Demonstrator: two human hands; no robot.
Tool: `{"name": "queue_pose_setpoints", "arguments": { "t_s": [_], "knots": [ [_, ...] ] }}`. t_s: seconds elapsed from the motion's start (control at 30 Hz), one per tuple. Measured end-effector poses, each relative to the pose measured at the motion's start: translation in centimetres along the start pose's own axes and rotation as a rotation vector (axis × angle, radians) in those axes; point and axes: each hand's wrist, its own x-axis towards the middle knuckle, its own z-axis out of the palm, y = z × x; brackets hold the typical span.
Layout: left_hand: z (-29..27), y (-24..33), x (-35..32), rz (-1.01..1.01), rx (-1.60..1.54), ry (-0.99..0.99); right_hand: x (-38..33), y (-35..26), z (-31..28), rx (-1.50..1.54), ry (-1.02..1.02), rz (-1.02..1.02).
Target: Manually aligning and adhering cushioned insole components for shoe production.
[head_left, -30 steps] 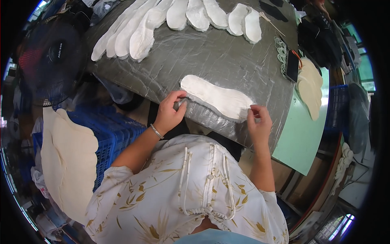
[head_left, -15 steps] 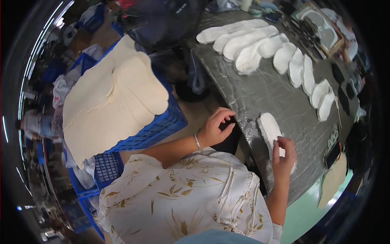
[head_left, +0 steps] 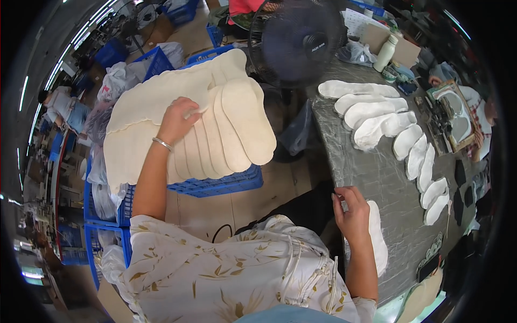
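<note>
Left hand (head_left: 180, 121): set over the cream insole-shaped sheets (head_left: 207, 139), thumb and fingertips close together at a raised sheet edge (cannot tell whether actually pinching it). Bracelet (head_left: 162, 144) at the wrist: silver-coloured. Right hand (head_left: 353, 214): held at the near edge of the table (head_left: 350, 167), fingers loosely bent, with a gap between thumb and forefinger; just beside 1 white insole (head_left: 379, 242) lying on the tabletop.

Cream sheets: overlapped in a fanned stack, on top of a blue crate (head_left: 231, 184), to the left of the table.

Markings: pale lettering (head_left: 319, 47) on the hub of the black fan (head_left: 296, 37); red printing on a white plastic bag (head_left: 114, 85); fine print on a paper sheet (head_left: 360, 22) (too small to read).

Table surface: dark grey, wrinkled and glossy. Along the far side, a curved row of white insoles (head_left: 406, 141), partly overlapping. Beyond the row, a pale bottle (head_left: 386, 52). At lower right, a dark phone (head_left: 429, 267).

Room: light tiled floor (head_left: 202, 211), strip lights at upper left, 1 person (head_left: 69, 110) at far left, another person (head_left: 476, 124) at far right.
</note>
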Motion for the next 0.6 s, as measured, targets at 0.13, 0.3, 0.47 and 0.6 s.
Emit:
{"name": "queue_pose_setpoints", "arguments": {
  "t_s": [0.13,0.3,0.47,0.6],
  "knots": [
    [-1.1,-5.7,4.3,-0.170,-0.113,0.258,-0.8,0.8,-0.2,-0.012,0.027,0.059],
    [-4.6,-10.3,14.1,-0.131,0.332,0.568,-1.9,1.4,-0.2,-0.032,0.026,0.118],
    [-10.8,-6.0,19.7,0.060,0.456,0.955,-2.5,1.4,-1.0,-0.033,0.059,0.183],
    [-14.9,5.1,19.9,0.263,0.303,1.134,-3.2,1.8,-2.3,-0.020,0.131,0.210]
  ]
}}
